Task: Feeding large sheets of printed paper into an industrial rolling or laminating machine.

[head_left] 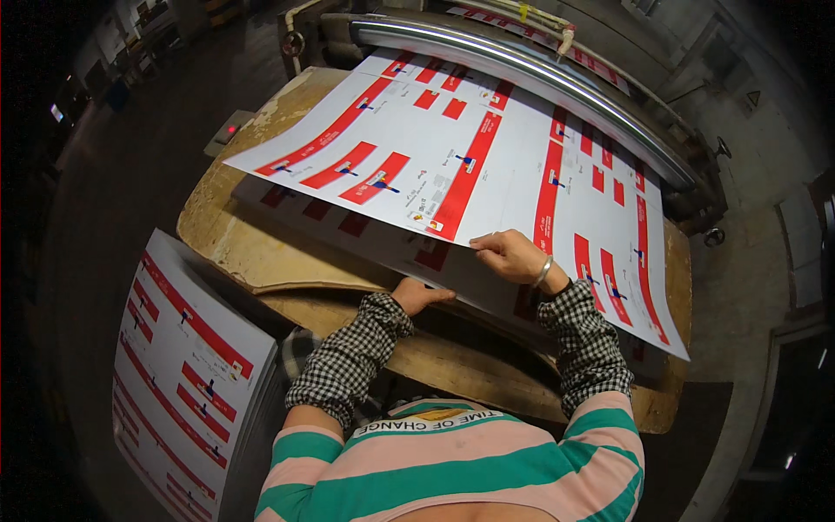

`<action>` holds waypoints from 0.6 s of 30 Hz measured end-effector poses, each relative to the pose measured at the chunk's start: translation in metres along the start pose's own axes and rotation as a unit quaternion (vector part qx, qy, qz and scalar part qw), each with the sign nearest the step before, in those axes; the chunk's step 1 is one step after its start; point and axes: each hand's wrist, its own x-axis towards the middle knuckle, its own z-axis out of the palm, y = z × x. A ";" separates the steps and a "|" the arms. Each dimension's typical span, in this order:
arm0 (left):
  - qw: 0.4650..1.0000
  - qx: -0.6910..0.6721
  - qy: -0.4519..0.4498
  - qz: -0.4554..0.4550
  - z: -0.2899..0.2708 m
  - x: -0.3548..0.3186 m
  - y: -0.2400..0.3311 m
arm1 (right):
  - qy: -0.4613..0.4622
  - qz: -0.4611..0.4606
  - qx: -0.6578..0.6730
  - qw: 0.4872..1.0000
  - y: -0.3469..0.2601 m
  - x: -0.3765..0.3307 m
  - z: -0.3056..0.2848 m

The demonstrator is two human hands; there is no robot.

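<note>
A large white printed sheet (513,183) with red blocks and small blue figures slopes down from beneath a shiny metal roller (539,74). My right hand (511,257), with a silver bangle at the wrist, pinches the near edge of this sheet, which is raised and bowed. Below it, in shadow, lies another printed sheet (474,277). At that lower sheet's near edge is my left hand (417,296), its thumb laid along the top and its other fingers mostly hidden. Checked sleeve covers wrap both my forearms.
A worn wooden table (230,226) with curved edges bears the sheets. To my left stands a stack of similar printed sheets (178,331). A small box with a red light (231,130) sits by the table's left side. Handwheels (714,237) flank the roller machine.
</note>
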 end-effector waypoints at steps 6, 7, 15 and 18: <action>0.996 -0.082 -0.004 -0.048 0.003 -0.010 0.001 | 0.038 -0.050 -0.021 0.998 0.012 -0.014 0.049; 0.995 -0.084 -0.003 -0.047 0.004 -0.010 -0.006 | 0.025 -0.040 -0.022 0.999 0.019 -0.016 0.060; 0.997 -0.023 0.005 0.071 0.000 0.003 -0.034 | -0.027 0.185 0.036 0.982 0.043 0.016 0.047; 0.998 -0.003 0.011 0.061 0.001 0.002 -0.023 | 0.127 0.189 -0.061 0.972 0.074 0.028 0.060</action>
